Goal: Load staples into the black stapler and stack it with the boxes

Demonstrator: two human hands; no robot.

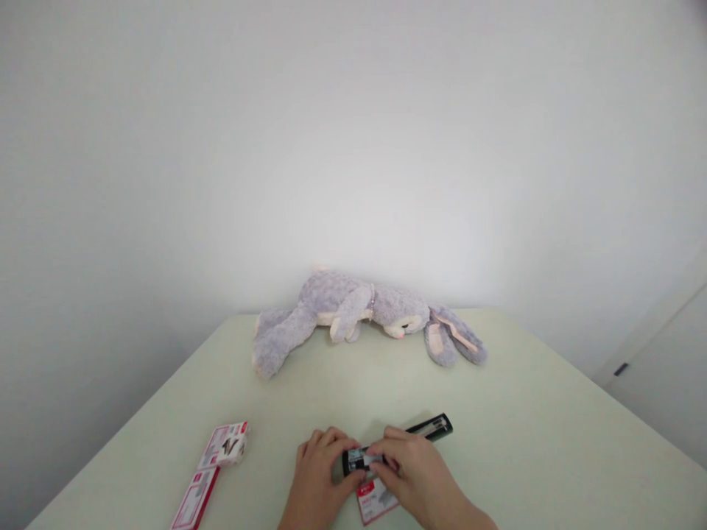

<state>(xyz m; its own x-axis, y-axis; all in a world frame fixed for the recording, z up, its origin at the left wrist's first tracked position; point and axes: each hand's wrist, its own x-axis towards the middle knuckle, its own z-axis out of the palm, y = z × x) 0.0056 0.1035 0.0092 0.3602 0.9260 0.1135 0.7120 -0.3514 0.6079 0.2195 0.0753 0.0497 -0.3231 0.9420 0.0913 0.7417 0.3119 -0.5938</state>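
Observation:
A black stapler (431,427) lies opened out on the table, slanting up to the right. My left hand (321,471) grips its left end between thumb and fingers. My right hand (415,467) is closed in a pinch over the middle of the stapler, hiding part of it. Between its fingertips shows a small silvery piece that looks like a strip of staples (373,458). Just below the stapler is a red and white staple box (375,502), partly covered by my right hand.
Two long red and white boxes (193,497) lie end to end at the left on the pale green table (287,405). A small box with a clip picture (233,446) sits on the farther one. Against the wall (353,147) a grey plush rabbit (336,294) lies on its side.

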